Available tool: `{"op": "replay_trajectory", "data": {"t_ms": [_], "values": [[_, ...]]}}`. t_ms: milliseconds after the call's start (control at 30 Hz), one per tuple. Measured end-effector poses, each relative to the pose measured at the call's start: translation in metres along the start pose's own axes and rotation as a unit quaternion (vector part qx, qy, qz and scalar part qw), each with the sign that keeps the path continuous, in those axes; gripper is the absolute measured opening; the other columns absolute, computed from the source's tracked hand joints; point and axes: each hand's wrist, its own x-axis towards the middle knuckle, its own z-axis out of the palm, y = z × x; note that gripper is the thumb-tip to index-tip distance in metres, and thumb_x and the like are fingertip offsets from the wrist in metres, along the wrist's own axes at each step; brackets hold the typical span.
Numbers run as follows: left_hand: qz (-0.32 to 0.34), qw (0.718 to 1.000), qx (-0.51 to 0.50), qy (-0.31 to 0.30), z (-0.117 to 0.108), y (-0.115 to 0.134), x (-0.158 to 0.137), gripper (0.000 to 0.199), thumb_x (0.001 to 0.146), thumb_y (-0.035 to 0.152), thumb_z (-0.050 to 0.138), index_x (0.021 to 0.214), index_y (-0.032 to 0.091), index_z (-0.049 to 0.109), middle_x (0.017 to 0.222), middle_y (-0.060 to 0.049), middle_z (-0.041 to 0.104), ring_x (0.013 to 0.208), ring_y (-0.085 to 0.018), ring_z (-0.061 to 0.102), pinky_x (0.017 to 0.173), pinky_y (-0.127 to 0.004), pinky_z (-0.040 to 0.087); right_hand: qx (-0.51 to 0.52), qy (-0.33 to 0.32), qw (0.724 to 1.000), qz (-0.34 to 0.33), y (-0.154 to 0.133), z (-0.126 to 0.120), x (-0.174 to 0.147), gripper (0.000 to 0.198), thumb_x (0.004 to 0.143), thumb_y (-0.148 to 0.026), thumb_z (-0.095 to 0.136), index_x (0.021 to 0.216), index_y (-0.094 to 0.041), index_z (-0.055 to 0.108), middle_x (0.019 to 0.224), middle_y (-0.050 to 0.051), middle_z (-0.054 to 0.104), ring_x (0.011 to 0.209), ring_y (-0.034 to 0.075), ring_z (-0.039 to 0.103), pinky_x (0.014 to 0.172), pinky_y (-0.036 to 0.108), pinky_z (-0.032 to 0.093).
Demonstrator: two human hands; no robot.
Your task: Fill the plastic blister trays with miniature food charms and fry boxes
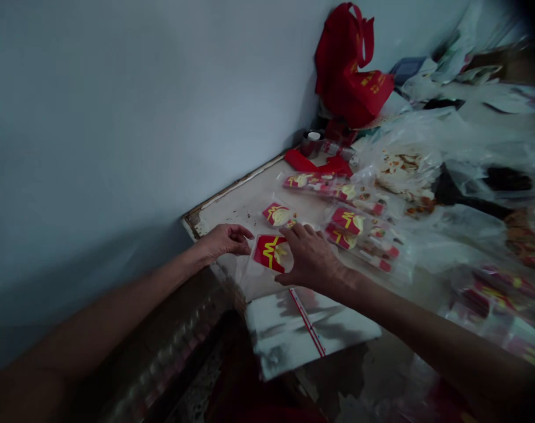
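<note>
A clear packet with a red and yellow print (267, 252) was seen flat between 2 hands, above the near edge of the pale tabletop (223, 210). The printed red end was turned toward 9 o'clock and the pale yellow end toward 3 o'clock. The print's long axis was laid roughly along that line, tipped slightly toward 4; the packet's far end was covered by the right hand (314, 258). In that hand's grip, thumb and fingers were held apart, spanning the packet; whether it was pinched could not be told. At 9 o'clock, the left hand (227, 241) was placed at the packet's edge with fingers bent; whether its grip was closed on the plastic could not be told either.

Toward 6 o'clock, a white slab (276, 329) was crossed by a red-edged strip (308, 323). Similar packets (347, 222) were spread from 12 to 3 o'clock, with clear plastic bags (444, 132) heaped beyond them. The tabletop's edge was chipped and brown. A red bag (344, 73) was stood near 1 o'clock beside a blue-grey wall (117, 117). The right side was blurred.
</note>
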Motion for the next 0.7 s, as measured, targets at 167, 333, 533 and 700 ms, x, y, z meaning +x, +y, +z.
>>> {"op": "replay_trajectory", "data": {"t_ms": [167,333,533,700], "values": [[0.033,0.999,0.015,0.012,-0.003,0.001,0.005,0.047,0.056,0.025,0.088,0.098,0.016,0.071,0.073,0.001,0.064,0.064,-0.011,0.061,0.064,-0.023,0.05,0.032,-0.048,0.997,-0.058,0.001,0.003,-0.004,0.095,0.053,-0.05,0.088,0.134,-0.015,0.054,0.121,0.015,0.059,0.109,0.036,0.053,0.092,0.05,0.046],[0.01,1.0,0.014,-0.003,-0.003,0.003,0.006,0.045,0.056,0.022,0.089,0.098,0.016,0.073,0.074,-0.001,0.067,0.066,-0.012,0.062,0.064,-0.023,0.05,0.076,-0.085,0.989,-0.097,0.013,0.007,0.0,0.099,0.053,-0.049,0.09,0.138,-0.016,0.052,0.125,0.013,0.058,0.113,0.034,0.054,0.099,0.048,0.043],[-0.048,0.993,0.057,-0.096,-0.005,0.009,0.011,0.04,0.06,0.029,0.088,0.097,0.019,0.077,0.088,-0.006,0.075,0.076,-0.015,0.067,0.07,-0.024,0.051,0.01,-0.084,0.992,-0.095,0.003,0.007,0.001,0.097,0.053,-0.047,0.09,0.136,-0.015,0.052,0.122,0.015,0.058,0.111,0.036,0.052,0.095,0.05,0.043],[-0.042,0.978,0.086,-0.185,-0.004,0.019,0.027,0.054,0.055,0.027,0.09,0.106,0.016,0.077,0.091,-0.011,0.077,0.08,-0.022,0.071,0.07,-0.028,0.053,-0.06,-0.074,0.989,-0.114,-0.005,0.005,0.001,0.088,0.057,-0.044,0.09,0.132,-0.014,0.053,0.121,0.016,0.057,0.11,0.036,0.051,0.092,0.049,0.044]]}}
